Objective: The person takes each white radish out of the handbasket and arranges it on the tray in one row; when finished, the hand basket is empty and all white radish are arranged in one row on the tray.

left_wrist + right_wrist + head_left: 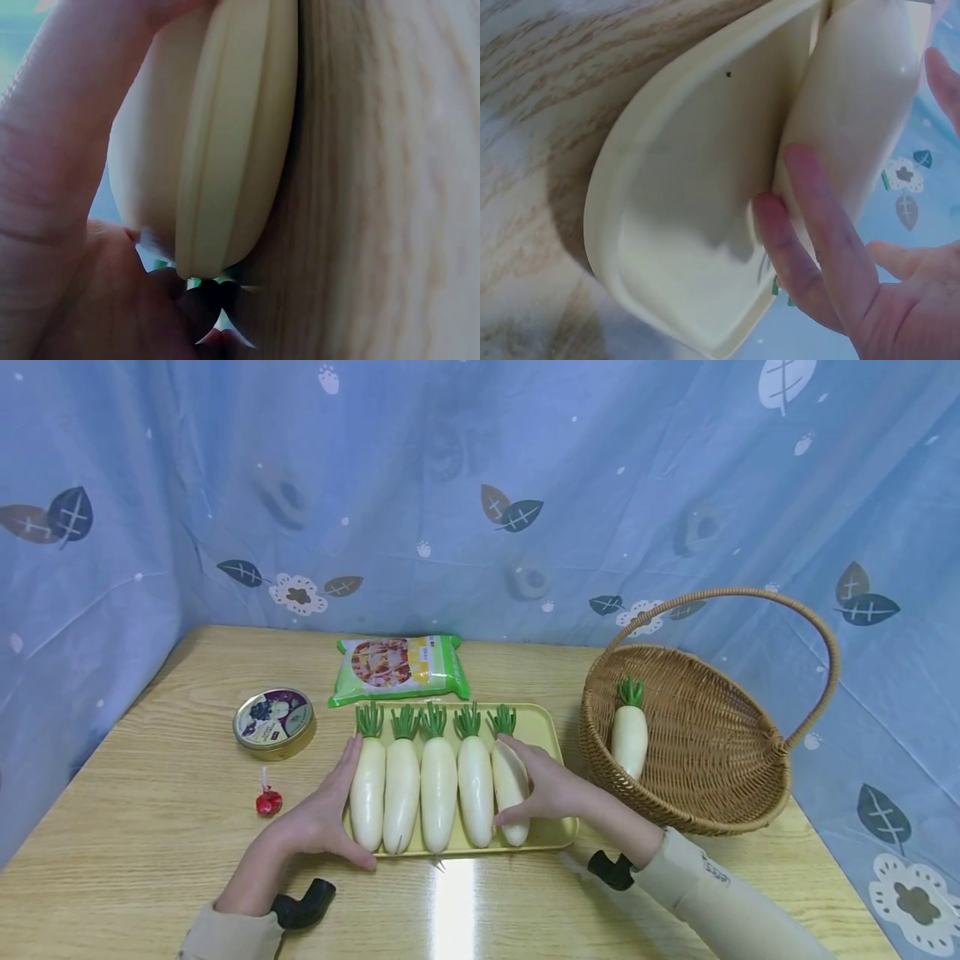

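Several white radishes (pixel 438 793) with green tops lie side by side in a pale yellow tray (pixel 551 837). My left hand (pixel 322 814) is at the tray's left end, fingers along the leftmost radish (pixel 367 793) and thumb spread toward the front rim. In the left wrist view that hand's large finger (pixel 52 150) crosses close to the tray's side wall (pixel 232 150). My right hand (pixel 551 785) lies over the rightmost radish (pixel 509 781). The right wrist view shows its straight fingers (pixel 829 217) touching the side of this radish, thumb spread apart.
A wicker basket (pixel 705 727) with a tall handle stands at right, one radish (pixel 630 735) inside. Behind the tray lies a green food packet (pixel 397 668). A round tin (pixel 275 722) and a red-wrapped candy (pixel 267 802) are at left. A blue curtain (pixel 420 485) hangs behind.
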A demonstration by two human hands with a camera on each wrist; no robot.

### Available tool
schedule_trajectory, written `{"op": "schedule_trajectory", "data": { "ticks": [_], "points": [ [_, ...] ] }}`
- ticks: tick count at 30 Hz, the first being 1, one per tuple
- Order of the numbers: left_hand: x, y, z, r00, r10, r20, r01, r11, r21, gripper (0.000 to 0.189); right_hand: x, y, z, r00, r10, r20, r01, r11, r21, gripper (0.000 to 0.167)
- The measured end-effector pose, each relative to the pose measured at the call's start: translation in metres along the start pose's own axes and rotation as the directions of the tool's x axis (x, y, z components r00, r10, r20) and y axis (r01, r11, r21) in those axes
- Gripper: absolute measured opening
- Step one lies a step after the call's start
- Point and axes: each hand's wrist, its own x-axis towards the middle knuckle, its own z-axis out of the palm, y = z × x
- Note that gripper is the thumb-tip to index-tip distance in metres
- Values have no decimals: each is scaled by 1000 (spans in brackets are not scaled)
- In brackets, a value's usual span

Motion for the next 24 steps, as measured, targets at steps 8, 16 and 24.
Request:
{"op": "schedule_trajectory", "data": {
  "ticks": [8, 16, 24],
  "points": [
    [0, 1, -1, 1000, -4, 4, 4, 1000, 2, 152, -10, -4, -9, 999, 31, -14, -30, 997, 67, 105],
    [-1, 1, -2, 1000, -10, 4, 10, 1000, -9, 152, -20, -9, -19, 997, -9, -76, 16, 995, 97, 99],
    [-1, 1, -1, 1000, -2, 4, 2, 1000, 0, 151, -30, -13, -32, 985, -19, -170, 49, 983, 175, 91]
  ]
}}
